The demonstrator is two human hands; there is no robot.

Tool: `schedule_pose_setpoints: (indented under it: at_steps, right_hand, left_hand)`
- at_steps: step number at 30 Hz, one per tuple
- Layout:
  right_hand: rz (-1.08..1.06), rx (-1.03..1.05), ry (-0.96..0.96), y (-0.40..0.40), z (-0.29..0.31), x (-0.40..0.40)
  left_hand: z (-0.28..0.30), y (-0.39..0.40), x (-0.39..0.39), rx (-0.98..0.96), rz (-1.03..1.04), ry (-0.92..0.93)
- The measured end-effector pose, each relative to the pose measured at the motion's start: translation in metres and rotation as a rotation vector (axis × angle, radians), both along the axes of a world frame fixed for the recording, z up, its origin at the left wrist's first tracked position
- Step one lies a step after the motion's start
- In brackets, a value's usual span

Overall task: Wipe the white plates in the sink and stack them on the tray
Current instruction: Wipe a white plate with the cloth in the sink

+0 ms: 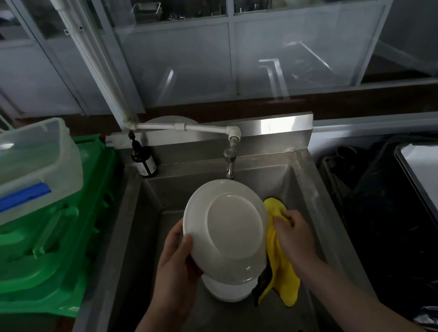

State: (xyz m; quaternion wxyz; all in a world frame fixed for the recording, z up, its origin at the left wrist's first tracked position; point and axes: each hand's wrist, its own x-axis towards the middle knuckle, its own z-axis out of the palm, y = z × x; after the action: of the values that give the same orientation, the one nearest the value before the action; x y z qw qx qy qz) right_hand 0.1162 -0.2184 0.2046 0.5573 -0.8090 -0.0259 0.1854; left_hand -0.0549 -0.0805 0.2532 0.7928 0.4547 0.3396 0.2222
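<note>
Lower centre, the sink (137,238) floor lies bare below the stacked plates (228,291). The tap (230,161) overhangs above; green crates (37,256) wall off the left.

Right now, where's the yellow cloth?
In the head view, the cloth hangs over the sink, gripped by the right hand, just right of the plate that the left hand holds.
</note>
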Motion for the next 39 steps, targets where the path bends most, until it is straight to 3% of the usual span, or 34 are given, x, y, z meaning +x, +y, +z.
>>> schedule_pose_setpoints:
  at_steps: [4,13,27,39]
  right_hand:
    - [0.12,-0.008,-0.216,0.006,0.013,-0.01]
    - [0.196,-0.07,-0.449,0.026,0.022,-0.031]
    - [0.398,-0.131,-0.526,0.034,0.041,-0.076]
    - [0.513,-0.041,-0.635,0.026,0.037,-0.09]
  left_hand:
    - [0.001,0.003,0.001,0.052,-0.03,-0.002]
    - [0.01,0.018,0.0,0.053,-0.016,-0.018]
    - [0.011,0.027,-0.003,0.012,-0.014,-0.022]
    - [0.015,0.018,0.005,-0.096,0.069,-0.042]
